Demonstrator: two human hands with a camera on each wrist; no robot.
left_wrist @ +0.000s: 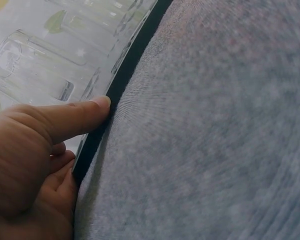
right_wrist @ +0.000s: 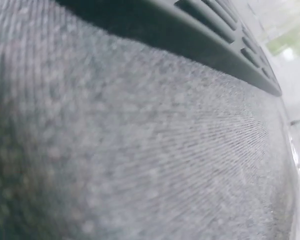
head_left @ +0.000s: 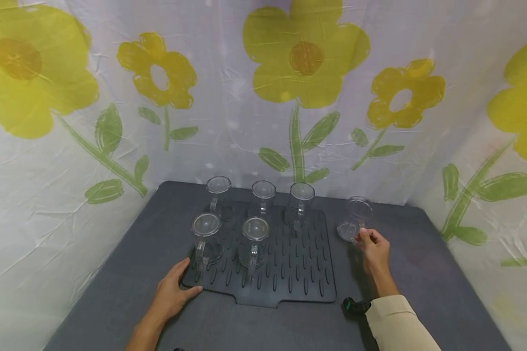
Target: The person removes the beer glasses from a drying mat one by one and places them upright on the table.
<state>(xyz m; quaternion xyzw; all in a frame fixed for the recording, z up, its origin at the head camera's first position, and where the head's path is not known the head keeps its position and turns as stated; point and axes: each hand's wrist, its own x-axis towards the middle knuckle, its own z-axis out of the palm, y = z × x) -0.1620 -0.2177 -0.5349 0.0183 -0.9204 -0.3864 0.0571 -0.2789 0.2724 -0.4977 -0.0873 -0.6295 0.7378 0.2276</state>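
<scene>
Here my right hand [head_left: 375,252] pinches a glass mug [head_left: 355,217] by its handle, right of centre; lower left, my spread left hand [head_left: 170,293] touches the mat [head_left: 305,270].

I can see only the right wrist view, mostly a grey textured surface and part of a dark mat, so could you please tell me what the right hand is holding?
Observer: The head view shows the right hand pinching a clear glass mug.

Operator: Thank you; would you mind telling me where the left hand is?

Observer: The left hand touches the near left corner of the ridged mat.

Operator: And could you kindly say how many mugs are on that mat?

Observer: Five other mugs stand there, two in the nearer row and three farther back.
</scene>
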